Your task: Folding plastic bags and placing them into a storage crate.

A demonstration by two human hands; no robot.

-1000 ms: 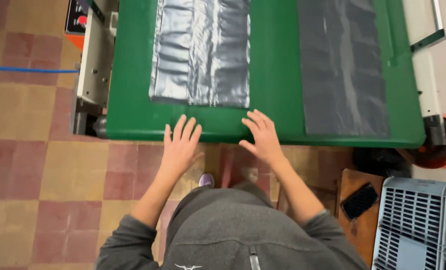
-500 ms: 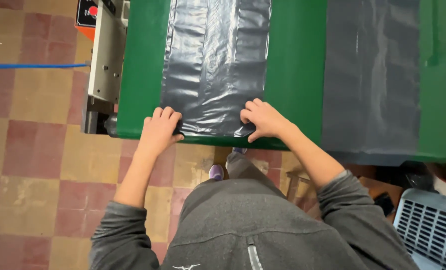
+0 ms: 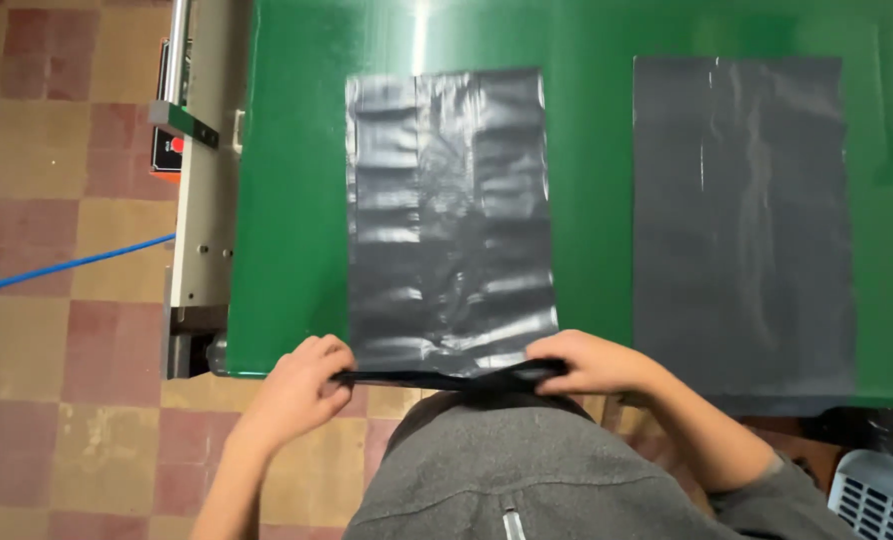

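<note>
Head view: left hand (image 3: 302, 385) and right hand (image 3: 582, 362) both pinched shut on the near edge of the shiny grey plastic bag (image 3: 450, 215), stretched taut between them at the lip of the green table (image 3: 287, 200). Rest of the bag flat on the green, running away from the grip, just left of a second grey bag (image 3: 745, 215). Could slip from a pinch or bunch up with an uneven pull.

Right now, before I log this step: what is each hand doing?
Left hand: closed, pinching the near edge of the grey plastic bag.
Right hand: closed, pinching the same edge.
</note>
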